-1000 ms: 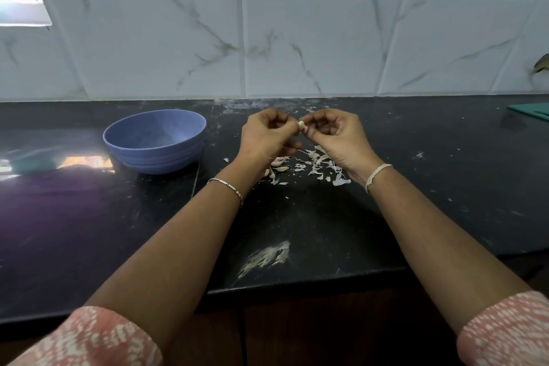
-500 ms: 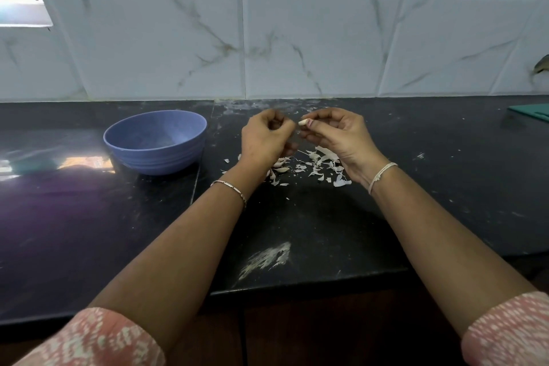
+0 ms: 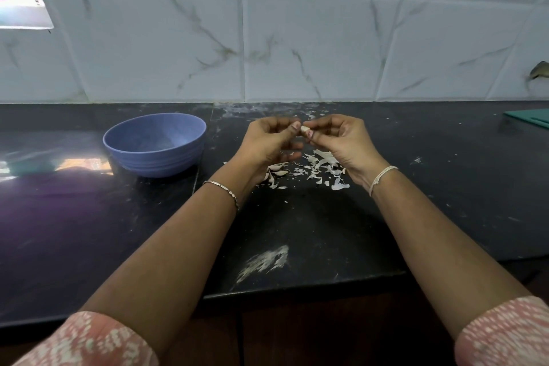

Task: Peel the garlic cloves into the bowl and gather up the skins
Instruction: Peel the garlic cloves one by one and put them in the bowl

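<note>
- The garlic clove (image 3: 305,129) is at frame centre, held above the dark desk (image 3: 297,232). Its long axis runs roughly left-right; the tip is too small to tell.
- The left hand (image 3: 269,142) and right hand (image 3: 341,140) pinch it, each grip closed on one end.
- The skins (image 3: 315,169) lie below the hands, and the blue bowl (image 3: 154,144) stands at the left.
- The white tiled wall (image 3: 297,38) is behind.

Open room over the counter (image 3: 326,217) near the front edge. Bowl (image 3: 154,144) standing at the left. Skins (image 3: 315,171) in the middle.
</note>
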